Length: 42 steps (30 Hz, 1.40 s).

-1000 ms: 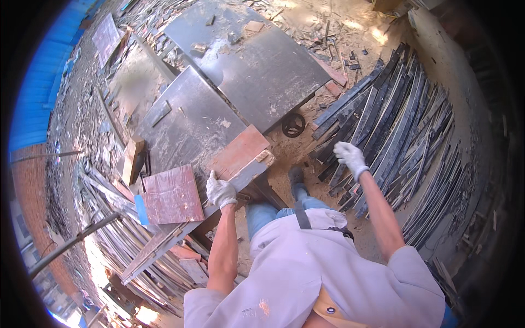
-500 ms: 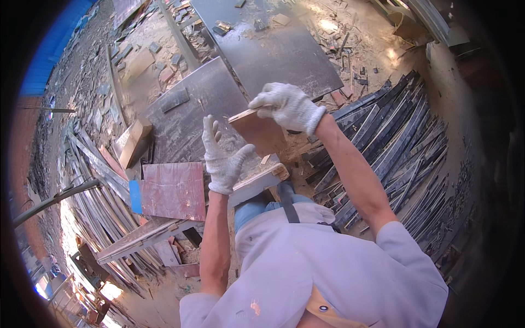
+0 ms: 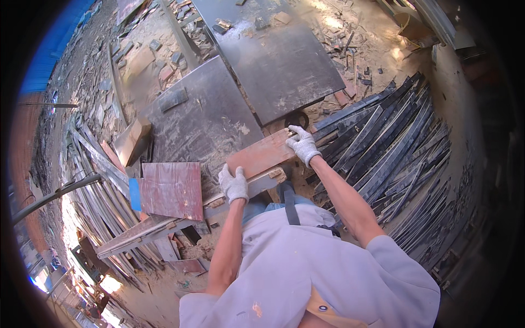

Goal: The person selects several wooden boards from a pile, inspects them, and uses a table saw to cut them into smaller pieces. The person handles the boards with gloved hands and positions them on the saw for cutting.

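A reddish-brown plywood board (image 3: 261, 154) lies across the near edge of the worn dark table panel, spanned by my two gloved hands. My left hand (image 3: 233, 184), in a white knit glove, grips the board's left end with the thumb apart from the fingers. At the far right corner, my right hand (image 3: 302, 144) is closed on the board's other end. Left of my left hand rests a maroon panel (image 3: 172, 190) with a blue strip at its side. The dark table panel (image 3: 202, 117) stretches away beyond the board.
Long dark wood strips (image 3: 377, 142) are heaped on the right, and pale strips (image 3: 98, 202) on the left. A wood block (image 3: 133, 143) and a small dark offcut (image 3: 174, 100) sit on the left of the table. Offcuts litter the ground behind. A second dark panel (image 3: 284, 65) lies beyond.
The board has come down from a raised tilt to lie flat at the table edge. My left hand has gone from open to gripping its left end; my right hand moved nearer and rightward.
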Each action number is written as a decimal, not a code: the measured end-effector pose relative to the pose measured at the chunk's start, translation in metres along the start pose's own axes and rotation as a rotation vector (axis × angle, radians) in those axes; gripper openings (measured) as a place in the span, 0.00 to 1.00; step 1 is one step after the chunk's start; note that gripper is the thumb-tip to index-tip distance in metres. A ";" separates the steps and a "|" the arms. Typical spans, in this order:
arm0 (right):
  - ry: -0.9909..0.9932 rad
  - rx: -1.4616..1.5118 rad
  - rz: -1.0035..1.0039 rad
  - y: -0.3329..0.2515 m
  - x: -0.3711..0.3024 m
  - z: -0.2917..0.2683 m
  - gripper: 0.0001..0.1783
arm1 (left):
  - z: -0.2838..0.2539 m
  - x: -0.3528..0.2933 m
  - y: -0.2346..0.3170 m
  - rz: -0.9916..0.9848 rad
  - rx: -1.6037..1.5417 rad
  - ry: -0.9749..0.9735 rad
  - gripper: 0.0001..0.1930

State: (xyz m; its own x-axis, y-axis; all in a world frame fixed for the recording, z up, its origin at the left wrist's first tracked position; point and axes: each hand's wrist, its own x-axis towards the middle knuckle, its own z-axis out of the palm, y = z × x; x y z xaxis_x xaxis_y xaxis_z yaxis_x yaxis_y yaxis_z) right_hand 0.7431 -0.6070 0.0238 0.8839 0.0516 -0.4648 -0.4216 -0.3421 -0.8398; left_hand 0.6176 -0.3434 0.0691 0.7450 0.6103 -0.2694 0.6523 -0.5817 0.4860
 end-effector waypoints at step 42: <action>0.004 -0.343 -0.163 0.058 -0.076 -0.024 0.28 | 0.041 -0.040 -0.034 0.273 0.189 0.268 0.21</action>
State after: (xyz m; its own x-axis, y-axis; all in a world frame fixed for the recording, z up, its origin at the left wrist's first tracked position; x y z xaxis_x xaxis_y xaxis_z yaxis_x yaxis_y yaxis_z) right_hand 0.6569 -0.6532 0.0173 0.9349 0.1281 -0.3309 -0.1834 -0.6240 -0.7596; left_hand 0.5710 -0.3698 0.0296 0.8477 0.5236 0.0855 0.4687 -0.8146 0.3416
